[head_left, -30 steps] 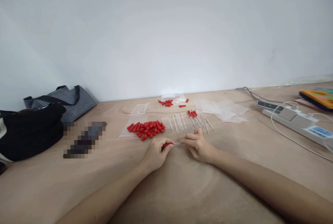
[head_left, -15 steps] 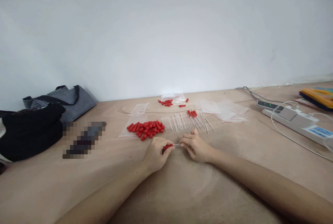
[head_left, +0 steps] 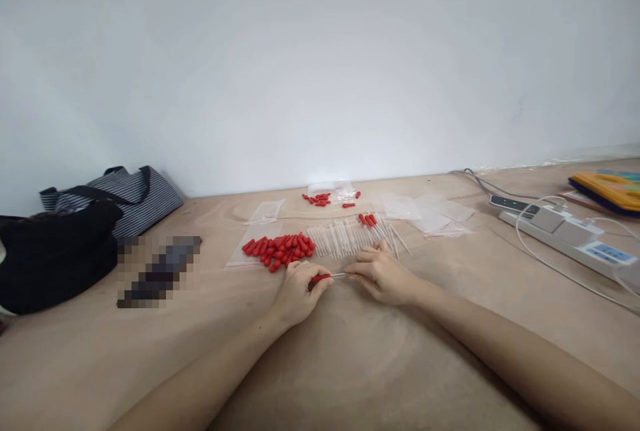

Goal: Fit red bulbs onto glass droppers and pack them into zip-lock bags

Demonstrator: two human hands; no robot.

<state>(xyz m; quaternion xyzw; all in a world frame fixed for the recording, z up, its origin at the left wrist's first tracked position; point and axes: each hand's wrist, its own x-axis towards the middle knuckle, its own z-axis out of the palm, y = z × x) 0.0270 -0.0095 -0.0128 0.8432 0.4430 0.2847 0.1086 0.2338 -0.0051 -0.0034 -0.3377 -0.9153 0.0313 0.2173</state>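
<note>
Between the thumb and fingers of my left hand (head_left: 300,289) is a red rubber dropper bulb (head_left: 321,277), its narrow end toward the right. My right hand (head_left: 381,273) pinches a thin clear dropper tube (head_left: 339,275), whose left end meets the bulb. How far the tube reaches inside it cannot be seen. Just beyond my left hand lies a pile of red bulbs (head_left: 280,248) on a clear plastic bag (head_left: 235,260). A row of clear tubes (head_left: 335,237) lies past my right hand, with several red-bulbed droppers (head_left: 367,219) at its right end.
Farther back, loose red bulbs (head_left: 320,200) lie by a plastic bag (head_left: 330,187). More flat bags (head_left: 435,213) are at the right. A power strip (head_left: 565,237) with cables stands right; a striped bag (head_left: 163,197), black cloth item (head_left: 65,257) and blurred dark object (head_left: 163,271) sit left.
The view has shifted slightly. My right hand has turned a little and its fingers lie flatter over the tube; both hands keep hold of the bulb and tube.
</note>
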